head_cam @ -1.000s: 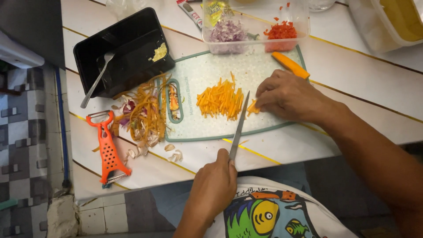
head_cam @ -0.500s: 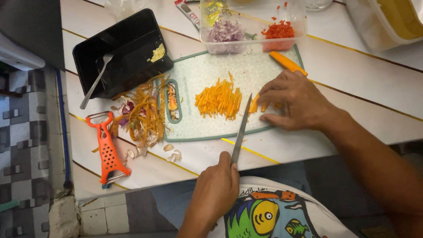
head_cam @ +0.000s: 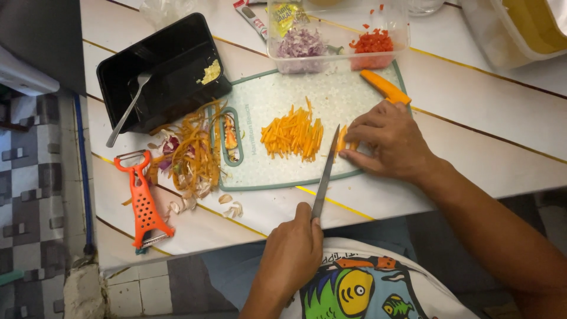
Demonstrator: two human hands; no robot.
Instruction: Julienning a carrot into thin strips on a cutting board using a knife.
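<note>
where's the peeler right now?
Head view, lower left: the orange peeler lies flat on the white table, just left of the pile of peelings and below the black tray.

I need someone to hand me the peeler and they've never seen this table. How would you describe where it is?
Start at the pale cutting board on the white table, then go past the heap of carrot peelings off its handle end. The peeler lies beyond it near the table's edge: bright orange plastic, flat and Y-shaped, unlike the grey fork in the black tray.
</note>
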